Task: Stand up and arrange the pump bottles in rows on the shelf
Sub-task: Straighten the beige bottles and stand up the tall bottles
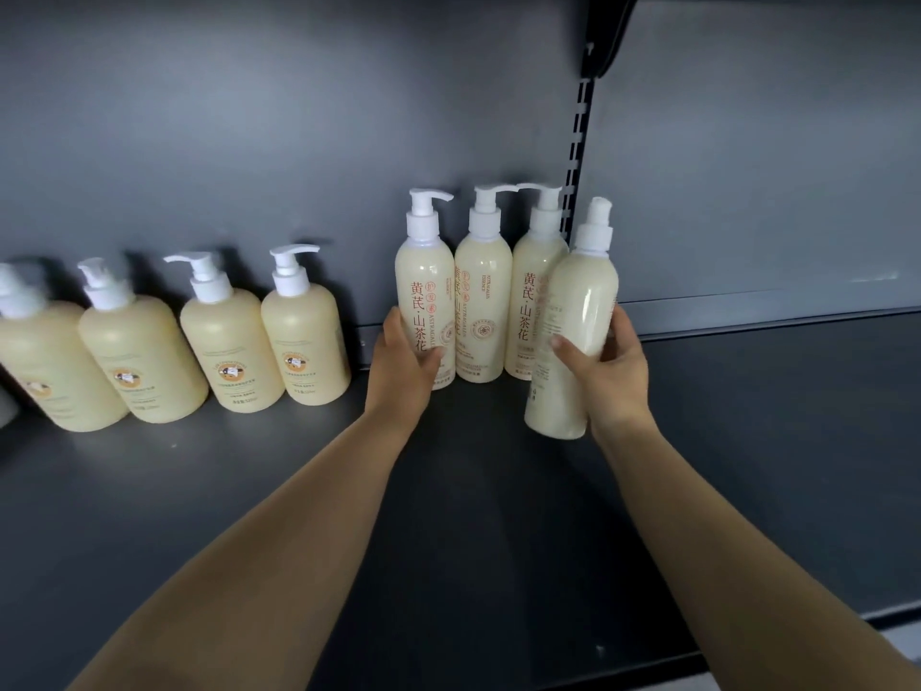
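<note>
Right now we hold one tall bottle [573, 336] in our right hand [610, 371]; our fingers and thumb curl round its middle; it tips a little to the right, in front of the other tall ones, and we cannot tell if its bottom touches the shelf [498, 516]; its white pump points up. Just behind it stand three more tall bottles in a row by the back wall [299, 117]; they are upright and close side by side; the left tall bottle [423, 271] is the one our left hand [406, 361] grips low down, with the thumb across its red writing; next to it stand the middle tall bottle [482, 301] and the right tall bottle [536, 291], which hides partly behind the one we hold. Further left, a bit apart, we see four short fat bottles [304, 341] in their own row by the wall; they are pale yellow with white pumps. A dark post with slots [578, 157] runs up the wall behind the tall bottles.
</note>
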{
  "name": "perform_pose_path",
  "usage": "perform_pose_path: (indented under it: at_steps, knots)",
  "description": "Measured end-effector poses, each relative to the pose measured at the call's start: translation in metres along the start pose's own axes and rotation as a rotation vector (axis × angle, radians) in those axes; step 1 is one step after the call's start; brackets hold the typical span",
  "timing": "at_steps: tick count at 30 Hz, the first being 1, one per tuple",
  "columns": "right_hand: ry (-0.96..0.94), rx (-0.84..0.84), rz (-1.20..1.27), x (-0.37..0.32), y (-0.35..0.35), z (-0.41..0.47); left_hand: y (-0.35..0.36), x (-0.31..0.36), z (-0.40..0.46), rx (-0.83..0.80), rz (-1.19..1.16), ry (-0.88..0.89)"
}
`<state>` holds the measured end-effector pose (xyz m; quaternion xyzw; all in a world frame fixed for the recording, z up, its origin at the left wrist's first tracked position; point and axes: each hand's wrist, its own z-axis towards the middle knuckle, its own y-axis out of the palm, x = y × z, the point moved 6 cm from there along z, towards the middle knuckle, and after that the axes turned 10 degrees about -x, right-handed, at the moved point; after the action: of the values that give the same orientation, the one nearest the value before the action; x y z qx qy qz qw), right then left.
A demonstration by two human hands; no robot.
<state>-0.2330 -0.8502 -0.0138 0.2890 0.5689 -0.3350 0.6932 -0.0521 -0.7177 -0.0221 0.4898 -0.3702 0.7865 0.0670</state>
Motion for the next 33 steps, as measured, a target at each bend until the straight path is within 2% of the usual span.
perform_pose_path:
  at_steps: [4, 6, 9, 12, 19, 28, 33]
  knots:
    - [-0.047, 0.155, -0.057, 0.002, 0.004, 0.018, 0.001, -0.001, 0.002, 0.0, 0.001, 0.024]
    - [-0.131, 0.154, -0.1, -0.001, 0.008, 0.022, 0.001, -0.002, 0.002, -0.003, 0.006, 0.024]
    - [-0.226, 0.022, -0.221, 0.0, 0.016, 0.027, 0.002, -0.006, 0.004, -0.01, 0.014, 0.013]
    - [-0.19, -0.122, -0.211, 0.006, 0.021, 0.031, 0.002, -0.008, 0.005, -0.02, -0.011, 0.007]
    - [-0.13, -0.127, -0.222, 0.011, 0.017, 0.032, 0.013, -0.005, 0.0, -0.053, -0.097, -0.068]
    - [0.0, -0.248, -0.202, 0.011, 0.011, 0.023, 0.008, -0.008, -0.023, -0.117, 0.011, -0.159]
    - [0.025, -0.33, -0.16, 0.009, 0.007, 0.024, 0.019, -0.005, -0.055, -0.273, 0.002, -0.119]
